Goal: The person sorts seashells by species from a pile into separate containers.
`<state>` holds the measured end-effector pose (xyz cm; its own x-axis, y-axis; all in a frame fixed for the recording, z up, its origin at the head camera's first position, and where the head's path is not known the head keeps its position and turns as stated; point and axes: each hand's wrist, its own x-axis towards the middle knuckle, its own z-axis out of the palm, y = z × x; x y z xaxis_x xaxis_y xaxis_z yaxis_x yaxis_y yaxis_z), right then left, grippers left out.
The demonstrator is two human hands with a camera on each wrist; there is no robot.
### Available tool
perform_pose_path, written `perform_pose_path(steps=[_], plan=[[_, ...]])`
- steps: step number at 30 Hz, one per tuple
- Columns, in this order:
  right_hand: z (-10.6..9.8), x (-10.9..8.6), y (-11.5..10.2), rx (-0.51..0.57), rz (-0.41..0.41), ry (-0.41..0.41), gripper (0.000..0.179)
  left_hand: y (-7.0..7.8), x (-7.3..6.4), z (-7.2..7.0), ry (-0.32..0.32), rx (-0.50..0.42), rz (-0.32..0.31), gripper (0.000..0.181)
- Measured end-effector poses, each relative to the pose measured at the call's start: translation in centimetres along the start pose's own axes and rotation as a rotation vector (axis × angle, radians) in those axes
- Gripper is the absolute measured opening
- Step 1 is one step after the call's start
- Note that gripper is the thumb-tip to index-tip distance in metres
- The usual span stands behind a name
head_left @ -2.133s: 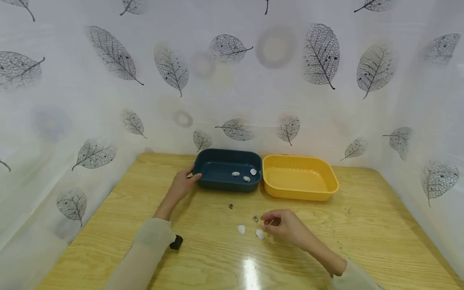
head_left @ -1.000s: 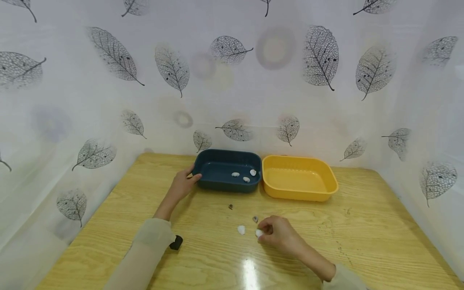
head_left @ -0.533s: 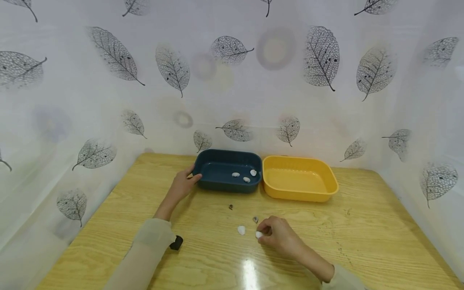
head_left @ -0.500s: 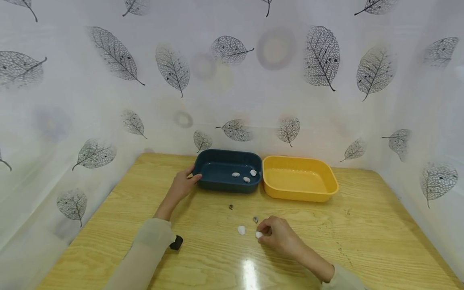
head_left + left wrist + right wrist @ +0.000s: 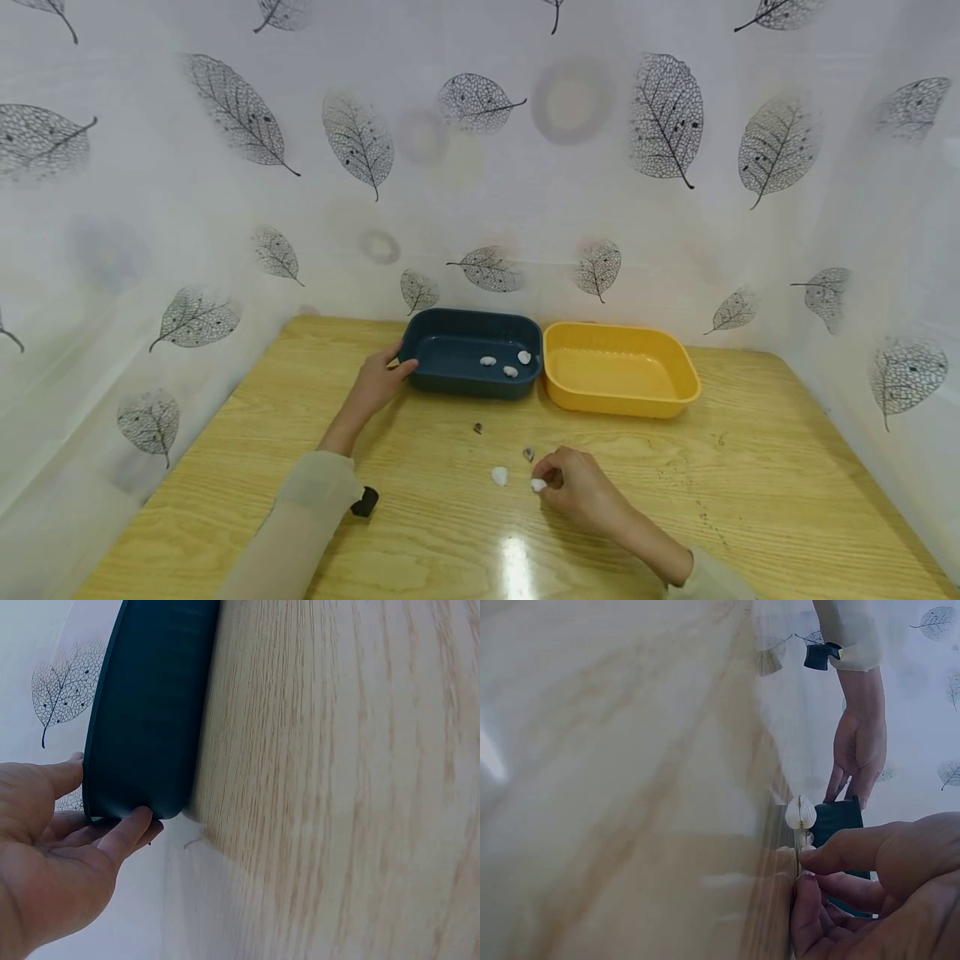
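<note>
My left hand holds the left end of a dark blue tray. In the left wrist view its thumb is at the rim and the fingers lie against the outer wall of the tray. My right hand pinches a white seashell between thumb and fingertips, low over the table; the fingers partly cover it. To its left lies another white seashell. A small greyish shell sits just beyond the right fingertips, and a small dark shell lies nearer the tray.
Inside the blue tray are a pale shell and two more toward its right end. A yellow tray stands against it on the right. Leaf-patterned curtain surrounds the wooden table at the back and sides.
My right hand has come in to the white seashell and pinched it; the shell has shifted slightly in the fingers. My left hand and both trays keep their places.
</note>
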<state>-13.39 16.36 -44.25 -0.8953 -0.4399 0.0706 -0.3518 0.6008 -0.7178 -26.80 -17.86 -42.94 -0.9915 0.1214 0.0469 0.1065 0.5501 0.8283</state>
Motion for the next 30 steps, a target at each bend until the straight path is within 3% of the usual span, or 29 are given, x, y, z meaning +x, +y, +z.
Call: perform_pose_path(steps=[12, 21, 30], plan=[[-1.2, 0.2, -0.7, 0.033, 0.05, -0.066, 0.012, 0.0, 0.1, 0.1, 0.006, 0.019, 0.003, 0.063], [-3.8, 1.6, -1.4, 0.023, 0.037, -0.02, 0.014, 0.1, 0.0, 0.1, -0.001, 0.003, 0.002, 0.065], [-5.2, 3.4, -1.7, 0.122, 0.024, -0.001, 0.019, -0.1, 0.1, 0.1, 0.003, 0.009, 0.004, 0.064]])
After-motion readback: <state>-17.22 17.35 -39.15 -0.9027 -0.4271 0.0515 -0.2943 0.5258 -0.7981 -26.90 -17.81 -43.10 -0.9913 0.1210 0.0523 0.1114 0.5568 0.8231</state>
